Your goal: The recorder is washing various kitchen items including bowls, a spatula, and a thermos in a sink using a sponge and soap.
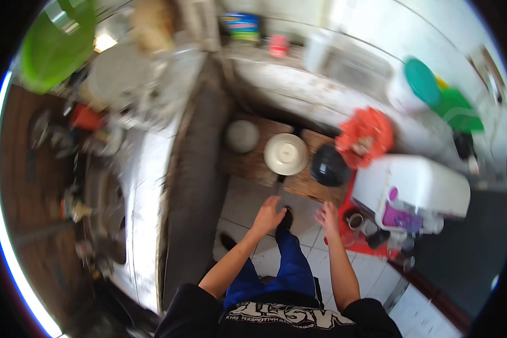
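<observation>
Both of my hands are held out in front of me over the tiled floor. My left hand (269, 215) has its fingers apart with nothing in them, just below a low wooden board. To the right, my right hand (327, 216) is also empty, its fingers spread, near the edge of a red tray. Beyond the hands, an upturned cream bowl (286, 154) lies bottom up on the wooden boards (306, 186). A dark round bowl or pot (330, 165) sits to its right, and a greyish round thing (242, 136) to its left.
A red plastic bag (365, 137) stands right of the dark bowl. Below it are a white container (414, 186) and a red tray (348, 196) with several cups. A cluttered counter (152, 169) with a sink (105, 211) runs along the left. A ledge (274, 82) holds containers and lids.
</observation>
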`<action>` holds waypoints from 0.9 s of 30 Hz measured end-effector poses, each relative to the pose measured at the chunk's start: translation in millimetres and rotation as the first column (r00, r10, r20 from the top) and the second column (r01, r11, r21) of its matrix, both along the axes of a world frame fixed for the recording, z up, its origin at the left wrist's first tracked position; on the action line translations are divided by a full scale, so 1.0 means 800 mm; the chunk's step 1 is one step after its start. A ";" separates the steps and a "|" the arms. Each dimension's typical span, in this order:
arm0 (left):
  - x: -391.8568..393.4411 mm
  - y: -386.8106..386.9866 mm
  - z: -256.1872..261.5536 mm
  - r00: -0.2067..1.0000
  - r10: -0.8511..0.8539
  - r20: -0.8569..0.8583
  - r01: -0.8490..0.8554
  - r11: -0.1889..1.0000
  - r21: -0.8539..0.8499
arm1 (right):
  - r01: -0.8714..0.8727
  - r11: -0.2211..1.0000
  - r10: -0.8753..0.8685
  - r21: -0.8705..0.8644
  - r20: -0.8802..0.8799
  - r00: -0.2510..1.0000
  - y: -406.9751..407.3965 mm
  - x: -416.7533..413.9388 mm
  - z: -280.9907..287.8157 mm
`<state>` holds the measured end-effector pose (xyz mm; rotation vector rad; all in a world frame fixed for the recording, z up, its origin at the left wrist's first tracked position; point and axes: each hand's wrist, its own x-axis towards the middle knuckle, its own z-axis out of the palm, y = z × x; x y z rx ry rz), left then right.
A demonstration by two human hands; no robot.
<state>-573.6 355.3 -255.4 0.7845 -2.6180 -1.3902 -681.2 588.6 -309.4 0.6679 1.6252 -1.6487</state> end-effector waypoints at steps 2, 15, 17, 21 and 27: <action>0.070 -0.029 0.067 0.990 0.046 0.137 -0.082 0.960 0.269 | -0.268 0.955 0.271 0.124 -0.012 0.962 -0.015 0.044 0.024; 0.553 -0.266 0.232 0.199 0.937 -0.288 -0.929 0.274 0.251 | -0.983 0.063 0.865 -0.173 -0.481 0.140 -0.532 0.247 0.290; 0.593 -0.276 0.228 0.166 0.947 -0.274 -0.928 0.244 0.280 | -0.991 -0.100 0.812 -0.090 -0.583 -0.029 -0.619 0.315 0.294; 0.651 -0.298 0.223 0.139 0.966 -0.217 -0.941 0.197 0.275 | -0.895 -0.166 0.543 0.415 -0.719 -0.434 -0.756 0.460 0.252; 0.674 -0.328 0.226 0.091 0.983 -0.160 -0.929 0.141 0.343 | -0.354 -0.249 0.371 0.902 -0.249 -0.895 -0.842 0.578 0.181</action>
